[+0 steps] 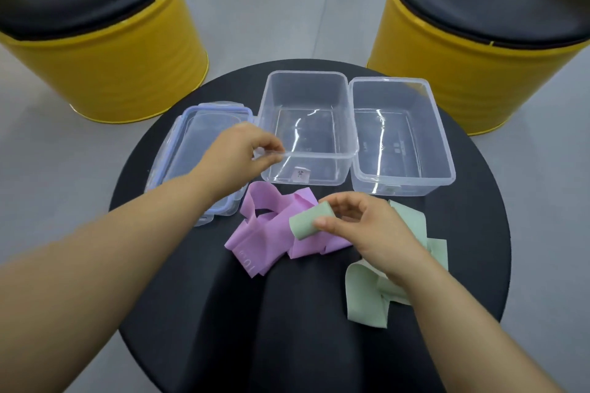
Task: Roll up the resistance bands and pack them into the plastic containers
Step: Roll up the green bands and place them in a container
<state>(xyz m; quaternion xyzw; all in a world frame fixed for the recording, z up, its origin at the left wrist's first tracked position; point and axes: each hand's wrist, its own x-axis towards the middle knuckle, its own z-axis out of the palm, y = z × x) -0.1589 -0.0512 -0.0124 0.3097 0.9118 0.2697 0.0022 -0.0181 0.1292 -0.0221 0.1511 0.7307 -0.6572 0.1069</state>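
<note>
Left hand pinches the near-left rim of the middle clear container. Right hand pinches a rolled green band just in front of that container, over a loose pink band. Second container sits just beside its right wall; lids lie left. Worktop edge runs close behind.

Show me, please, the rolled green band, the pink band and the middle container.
rolled green band point(303, 222): head view, the roll's curved side.
pink band point(255, 246): head view, its flat lower-left strip.
middle container point(303, 89): head view, its far wall.
</note>
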